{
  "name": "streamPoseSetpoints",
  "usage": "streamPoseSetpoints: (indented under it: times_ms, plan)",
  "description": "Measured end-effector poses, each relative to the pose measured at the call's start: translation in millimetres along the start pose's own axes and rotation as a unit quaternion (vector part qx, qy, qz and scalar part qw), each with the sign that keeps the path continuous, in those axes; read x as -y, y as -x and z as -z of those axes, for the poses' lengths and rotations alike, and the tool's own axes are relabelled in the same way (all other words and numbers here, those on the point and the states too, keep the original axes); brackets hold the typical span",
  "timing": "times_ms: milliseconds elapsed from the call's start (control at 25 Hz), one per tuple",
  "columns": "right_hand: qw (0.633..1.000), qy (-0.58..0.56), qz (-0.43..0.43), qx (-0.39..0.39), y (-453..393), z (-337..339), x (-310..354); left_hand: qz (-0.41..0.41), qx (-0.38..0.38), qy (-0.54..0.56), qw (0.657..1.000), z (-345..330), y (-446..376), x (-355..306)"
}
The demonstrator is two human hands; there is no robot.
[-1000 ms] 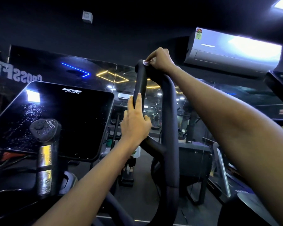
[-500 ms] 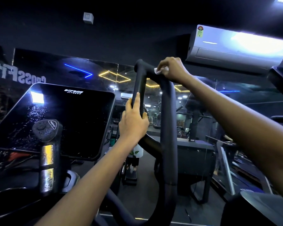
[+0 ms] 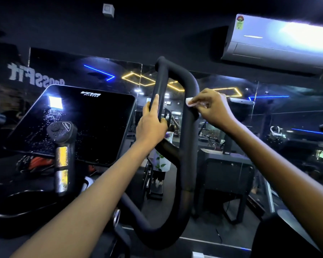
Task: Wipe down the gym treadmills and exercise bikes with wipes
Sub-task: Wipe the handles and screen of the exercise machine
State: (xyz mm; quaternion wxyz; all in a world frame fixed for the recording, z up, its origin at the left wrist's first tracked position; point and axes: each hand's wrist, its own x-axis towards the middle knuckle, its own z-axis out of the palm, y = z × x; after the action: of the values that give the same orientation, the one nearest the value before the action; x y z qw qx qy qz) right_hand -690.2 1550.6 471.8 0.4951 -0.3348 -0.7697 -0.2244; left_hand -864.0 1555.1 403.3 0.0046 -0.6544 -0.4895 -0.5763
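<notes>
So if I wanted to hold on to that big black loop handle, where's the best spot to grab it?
Probably the loop handle's long, straight right-hand bar, coming from the right side. It is round and padded, so fingers can curl around it. The left hand already grips the left bar that way, and the right hand presses a wipe higher on the right bar.

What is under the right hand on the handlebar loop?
A white wipe pressed to the handlebar loop's right side, one corner showing. The right hand covers the rest of it.

Both arms reach forward; left hand curled gripping, right hand pinching.
</notes>
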Motion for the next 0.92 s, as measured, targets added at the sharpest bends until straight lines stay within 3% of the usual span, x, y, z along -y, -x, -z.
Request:
streamPoseSetpoints:
  times_ms: [200, 320, 480, 600, 760, 920]
  plan:
    - [0.999, -0.028, 0.044, -0.002, 53.8, -7.7, 16.8, 0.003, 0.011, -0.008, 1.0, 4.5, 0.9, -3.4]
    - [0.993, -0.011, 0.1, 0.061, 91.4, -8.7, 29.3, 0.009, 0.023, -0.017, 1.0, 4.1, -0.2, -3.4]
    - [0.99, 0.025, 0.101, 0.092, 70.5, -6.6, 36.4, -0.003, 0.05, -0.042, 0.998, 9.9, 1.4, -3.1]
    - [0.991, -0.01, 0.098, 0.096, 73.5, -23.1, 56.4, -0.057, 0.066, -0.076, 0.993, 26.8, 18.5, 16.0]
    - [0.992, -0.024, 0.096, 0.081, 57.7, -52.1, 73.9, -0.063, -0.007, -0.135, 0.989, 64.1, 38.3, 63.6]
    - [0.998, 0.004, 0.037, 0.042, 34.8, -71.8, 87.0, -0.087, -0.096, -0.268, 0.955, 95.9, 41.7, 107.4]
